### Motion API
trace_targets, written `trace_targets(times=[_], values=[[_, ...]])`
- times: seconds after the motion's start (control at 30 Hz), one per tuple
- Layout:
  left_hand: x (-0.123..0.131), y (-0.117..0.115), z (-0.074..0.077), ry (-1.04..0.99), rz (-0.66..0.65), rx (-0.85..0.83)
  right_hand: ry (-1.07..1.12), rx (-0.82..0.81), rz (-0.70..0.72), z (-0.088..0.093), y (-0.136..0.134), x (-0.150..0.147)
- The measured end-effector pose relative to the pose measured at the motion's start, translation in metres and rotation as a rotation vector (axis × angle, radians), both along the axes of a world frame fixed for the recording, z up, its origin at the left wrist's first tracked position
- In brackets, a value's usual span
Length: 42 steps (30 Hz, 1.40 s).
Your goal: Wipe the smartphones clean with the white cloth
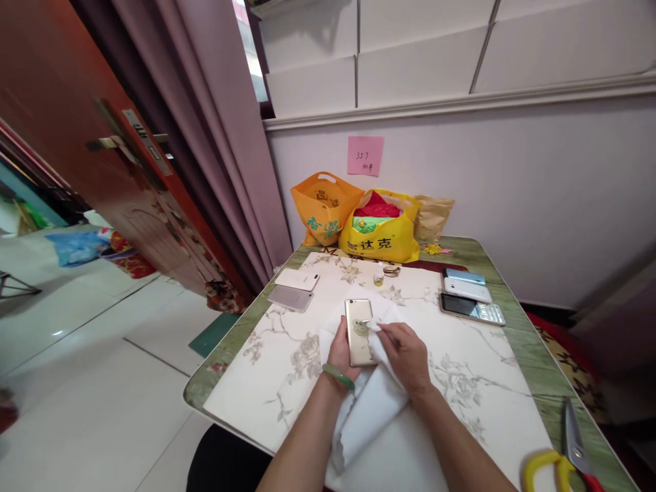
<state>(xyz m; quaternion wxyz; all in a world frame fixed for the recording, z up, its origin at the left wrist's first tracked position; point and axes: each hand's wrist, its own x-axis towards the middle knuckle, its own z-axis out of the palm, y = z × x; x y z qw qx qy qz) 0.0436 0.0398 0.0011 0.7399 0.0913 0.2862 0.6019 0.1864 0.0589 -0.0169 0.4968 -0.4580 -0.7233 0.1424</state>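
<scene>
My left hand, with a green bangle at the wrist, is closed around the lower left side of a gold smartphone. The phone's back faces up and bears a sticker or mark near its middle. Pinched in my right hand is a white cloth, and its gathered tip meets the phone's back beside that mark. The rest of the cloth hangs below both hands over the table.
Two phones lie at the left and several more at the right. A small bottle stands beyond my hands. Scissors rest near the right front edge. Orange and yellow bags stand at the wall.
</scene>
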Motion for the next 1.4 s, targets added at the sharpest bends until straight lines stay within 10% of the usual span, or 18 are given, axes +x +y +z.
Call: trace_targets(times=[0.27, 0.43, 0.6, 1.0, 1.4], values=[[0.003, -0.011, 0.009, 0.146, -0.476, -0.079, 0.242, 0.072, -0.173, 0.017, 0.011, 0.015], [0.005, -0.010, 0.009, 0.194, -0.449, -0.066, -0.036, 0.132, 0.126, 0.018, 0.014, 0.019], [0.004, -0.010, 0.009, 0.167, -0.479, -0.076, -0.031, 0.143, -0.079, 0.014, 0.017, 0.020], [0.006, -0.013, 0.014, 0.220, -0.458, -0.101, 0.013, 0.147, -0.009, 0.015, 0.011, 0.011], [0.006, -0.008, 0.010, 0.262, -0.510, -0.113, 0.355, -0.408, 0.096, 0.011, 0.017, 0.013]])
